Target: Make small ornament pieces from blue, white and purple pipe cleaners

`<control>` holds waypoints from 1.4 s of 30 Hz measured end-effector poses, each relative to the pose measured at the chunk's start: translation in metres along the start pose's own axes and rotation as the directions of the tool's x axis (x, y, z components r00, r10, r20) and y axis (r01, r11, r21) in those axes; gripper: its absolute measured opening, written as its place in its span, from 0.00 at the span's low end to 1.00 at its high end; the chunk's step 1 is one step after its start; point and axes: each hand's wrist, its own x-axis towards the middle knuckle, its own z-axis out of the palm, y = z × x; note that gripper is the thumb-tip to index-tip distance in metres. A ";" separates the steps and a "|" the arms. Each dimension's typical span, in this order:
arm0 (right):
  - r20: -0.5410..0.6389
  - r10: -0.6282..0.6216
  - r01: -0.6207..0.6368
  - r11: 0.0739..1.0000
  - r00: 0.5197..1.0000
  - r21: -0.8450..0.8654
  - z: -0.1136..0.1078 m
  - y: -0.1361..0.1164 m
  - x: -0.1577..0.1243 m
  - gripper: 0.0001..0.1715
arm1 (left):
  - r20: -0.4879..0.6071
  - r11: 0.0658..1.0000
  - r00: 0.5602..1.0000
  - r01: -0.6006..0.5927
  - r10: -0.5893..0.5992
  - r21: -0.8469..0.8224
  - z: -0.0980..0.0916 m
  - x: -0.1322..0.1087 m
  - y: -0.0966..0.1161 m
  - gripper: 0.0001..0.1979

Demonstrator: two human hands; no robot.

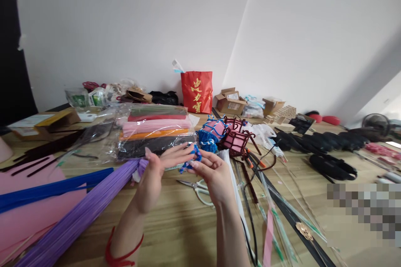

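Observation:
Between thumb and fingers, my right hand (213, 172) pinches a small curled piece of blue pipe cleaner (196, 153), with lighter bits twisted into it. My left hand (153, 175) is open, its fingers stretched flat toward the piece and the tips reaching it; whether they bear on it I cannot tell. White-handled scissors (201, 191) lie on the table below my hands. Just beyond them stand a pink lantern shape with blue pipe-cleaner edging (213, 128) and a pink one framed in dark brown (234, 142).
A clear bag of coloured pipe cleaners (156, 127) lies behind my left hand. Purple pipe cleaners (81, 212) and pink sheets (28, 221) are at left. Thin strips and sticks, with a gold ornament (303, 231), spread at right. A red bag (196, 91) stands by the wall.

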 end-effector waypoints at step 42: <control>0.164 0.021 0.023 0.965 0.986 -0.261 0.007 0.002 -0.007 0.20 | -0.116 0.962 0.955 0.272 -0.271 -0.008 0.000 0.009 -0.008 0.14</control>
